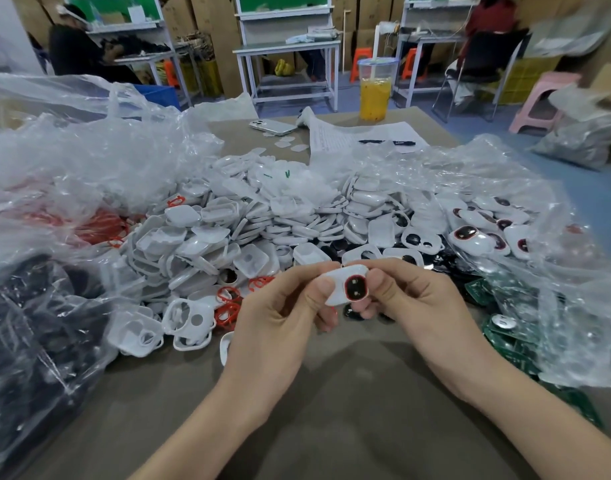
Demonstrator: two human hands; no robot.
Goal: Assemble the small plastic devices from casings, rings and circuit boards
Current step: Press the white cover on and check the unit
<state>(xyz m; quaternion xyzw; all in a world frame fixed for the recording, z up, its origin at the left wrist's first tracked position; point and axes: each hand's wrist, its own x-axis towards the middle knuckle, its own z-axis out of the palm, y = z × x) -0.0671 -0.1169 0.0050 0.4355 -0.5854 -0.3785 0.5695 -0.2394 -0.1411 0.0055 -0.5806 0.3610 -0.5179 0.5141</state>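
Observation:
Both hands hold one small white casing [344, 284] above the table, its face showing a black insert edged by a red ring [356, 287]. My left hand [280, 320] pinches its left end with thumb on top. Its right end is pinched by my right hand [418, 306]. A big heap of white casings [255, 223] lies behind. Loose red rings [228, 306] sit left of my hands. Green circuit boards [505, 334] lie in a bag at the right. Casings fitted with red-ringed inserts [477, 233] pile at the back right.
Clear plastic bags [72, 161] crowd the left and right sides, one with dark parts [27, 323] at the near left. A phone [273, 127], papers with a pen [387, 142] and a yellow drink cup [375, 95] stand at the far edge. People sit at benches behind.

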